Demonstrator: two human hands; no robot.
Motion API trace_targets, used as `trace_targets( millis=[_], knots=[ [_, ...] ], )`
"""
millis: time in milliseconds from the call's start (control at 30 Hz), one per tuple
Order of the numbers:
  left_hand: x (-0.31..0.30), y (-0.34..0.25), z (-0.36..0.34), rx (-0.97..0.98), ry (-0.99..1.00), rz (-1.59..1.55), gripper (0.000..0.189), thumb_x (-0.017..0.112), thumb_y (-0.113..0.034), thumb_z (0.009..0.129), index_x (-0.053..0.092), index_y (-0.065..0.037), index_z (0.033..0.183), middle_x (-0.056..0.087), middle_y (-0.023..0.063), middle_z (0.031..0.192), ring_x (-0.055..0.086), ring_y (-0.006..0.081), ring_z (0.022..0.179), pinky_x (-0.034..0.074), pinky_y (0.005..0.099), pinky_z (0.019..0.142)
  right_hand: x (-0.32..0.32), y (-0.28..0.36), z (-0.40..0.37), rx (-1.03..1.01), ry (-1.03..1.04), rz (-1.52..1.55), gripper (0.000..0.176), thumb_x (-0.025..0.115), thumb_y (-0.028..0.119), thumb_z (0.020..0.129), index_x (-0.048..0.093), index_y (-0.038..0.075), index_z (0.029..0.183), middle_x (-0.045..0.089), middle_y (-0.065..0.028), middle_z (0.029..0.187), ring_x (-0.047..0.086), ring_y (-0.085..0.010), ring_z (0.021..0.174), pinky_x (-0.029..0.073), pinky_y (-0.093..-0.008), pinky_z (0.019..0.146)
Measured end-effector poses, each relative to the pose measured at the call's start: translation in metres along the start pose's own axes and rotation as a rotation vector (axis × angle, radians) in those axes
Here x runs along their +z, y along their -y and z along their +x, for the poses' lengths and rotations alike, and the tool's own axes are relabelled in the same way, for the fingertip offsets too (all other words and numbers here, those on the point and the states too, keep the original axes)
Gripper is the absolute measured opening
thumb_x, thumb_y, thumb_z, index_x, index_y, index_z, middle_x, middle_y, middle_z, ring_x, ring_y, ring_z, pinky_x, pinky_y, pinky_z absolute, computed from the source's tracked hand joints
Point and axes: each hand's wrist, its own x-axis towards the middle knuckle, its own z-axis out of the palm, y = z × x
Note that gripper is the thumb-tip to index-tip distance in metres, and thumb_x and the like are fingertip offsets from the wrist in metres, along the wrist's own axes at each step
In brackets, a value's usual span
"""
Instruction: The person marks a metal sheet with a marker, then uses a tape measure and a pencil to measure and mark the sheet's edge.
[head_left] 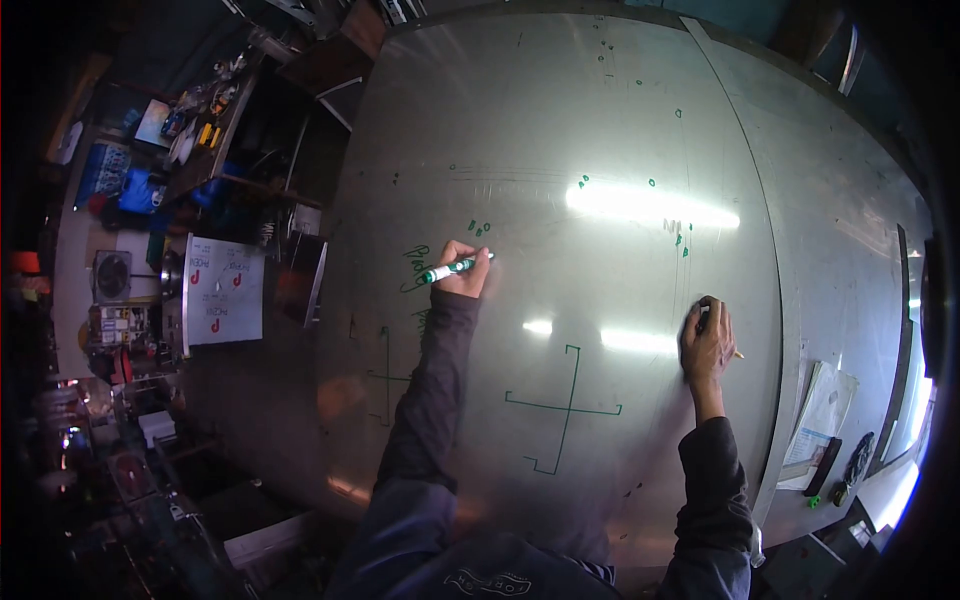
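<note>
Pinches a green-and-white plastic marker (437,274) in left fingers (484,257), slanted as for writing, and curls right fingers (722,322) round something dark (704,314) on the grey metal worktop (620,275).

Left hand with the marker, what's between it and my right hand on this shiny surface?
In the head view, no object lies between the left hand and right hand, just shiny surface and glare.
</note>
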Motion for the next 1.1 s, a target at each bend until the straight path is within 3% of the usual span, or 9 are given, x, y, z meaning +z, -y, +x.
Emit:
trace_targets(
  millis=[67,133,233,533,700,1100],
  knots=[
    [-0.002,-0.005,0.001,-0.006,-0.032,-0.102,0.025,0.073,-0.014,0.079,0.051,-0.005,0.074,0.056,0.0026,0.06,0.053,0.0093,0.054,0.044,0.0271,0.052,0.001,0.0,0.0,0.01,-0.001,0.009,0.011,0.055,0.013,0.088,0.055,0.006,0.096,0.058,-0.0097,0.085,0.059,-0.0288,0.081,0.045,-0.041,0.07],
    [-0.009,-0.009,0.002,0.088,-0.029,0.169,0.026,0.074,-0.015,0.078,0.051,-0.004,0.073,0.058,0.0037,0.059,0.055,0.0102,0.052,0.045,0.0274,0.051,-0.002,0.002,0.001,-0.002,-0.004,0.012,0.011,0.055,0.013,0.089,0.055,0.006,0.095,0.058,-0.0098,0.085,0.059,-0.0289,0.081,0.045,-0.0411,0.07],
    [-0.012,-0.005,0.003,0.078,-0.007,0.279,0.027,0.075,-0.015,0.077,0.051,-0.005,0.071,0.059,0.0052,0.059,0.056,0.0117,0.052,0.045,0.0285,0.051,-0.001,0.0,0.001,0.006,-0.003,0.011,0.01,0.055,0.014,0.089,0.055,0.006,0.095,0.058,-0.01,0.086,0.059,-0.0288,0.081,0.045,-0.0408,0.07],
    [-0.017,-0.007,-0.007,0.154,0.048,0.34,0.028,0.072,-0.012,0.078,0.047,-0.005,0.067,0.053,0.0032,0.056,0.05,0.0099,0.051,0.042,0.0281,0.05,-0.002,0.0,0.001,-0.004,-0.001,0.022,0.01,0.055,0.013,0.088,0.055,0.007,0.096,0.058,-0.0095,0.087,0.059,-0.0282,0.083,0.045,-0.0402,0.071],
    [-0.007,-0.008,-0.001,0.05,-0.011,0.219,0.027,0.068,-0.009,0.083,0.046,-0.004,0.069,0.051,0.0002,0.058,0.048,0.0057,0.054,0.04,0.0241,0.051,-0.002,0.001,0.001,-0.003,-0.008,0.021,0.01,0.055,0.013,0.088,0.055,0.007,0.096,0.058,-0.0091,0.087,0.059,-0.028,0.083,0.045,-0.0404,0.07],
    [-0.008,-0.007,-0.006,0.069,0.017,0.201,0.027,0.071,-0.011,0.078,0.046,-0.005,0.068,0.052,0.0007,0.058,0.047,0.007,0.053,0.041,0.0257,0.051,-0.003,-0.001,0.004,-0.008,-0.016,0.035,0.01,0.056,0.012,0.087,0.056,0.006,0.095,0.059,-0.0092,0.086,0.059,-0.0283,0.083,0.046,-0.0403,0.07]
  ],
)
